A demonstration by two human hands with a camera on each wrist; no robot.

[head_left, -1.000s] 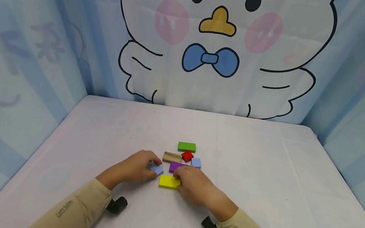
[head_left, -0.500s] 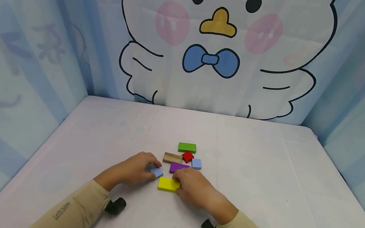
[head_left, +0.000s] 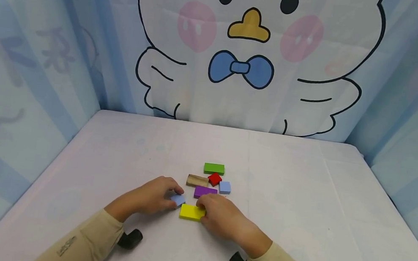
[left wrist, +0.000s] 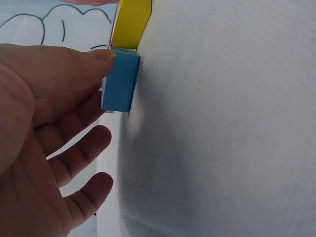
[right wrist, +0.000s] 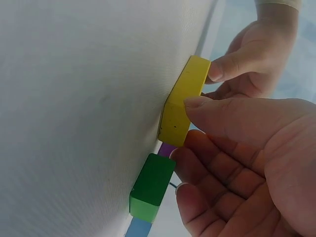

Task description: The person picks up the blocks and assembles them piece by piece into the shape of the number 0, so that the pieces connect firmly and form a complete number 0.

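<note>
The white table (head_left: 302,191) carries everything, and your work sits about midway between its left and right edges, well in from the far edge. Your right hand (head_left: 224,219) has thumb and fingers clamped on the end of the yellow block (head_left: 190,212) nearer the table's right edge. Your left hand (head_left: 152,197) pinches the light blue block (head_left: 177,199), thumb on one side and fingers behind, with the last two fingers standing apart.

Slide the yellow block flat on the cloth; lifting it would likely tip the piece it meets. It lies just beside the light blue block, corner to corner; whether they touch, you cannot quite tell. Square the edges before pressing, since a push at a corner could swing either piece.

A green block (right wrist: 153,185) shows by your right fingers in the right wrist view, so mind those knuckles. The far green block (head_left: 214,169) is nearest the far edge; whether it is the same piece is unclear. The purple block (head_left: 204,192) lies close beyond your right fingertips, easy to nudge, and the wooden block (head_left: 197,180) sits past it. Leave room too for the second light blue block (head_left: 224,187) and the tilted red block (head_left: 215,179).
</note>
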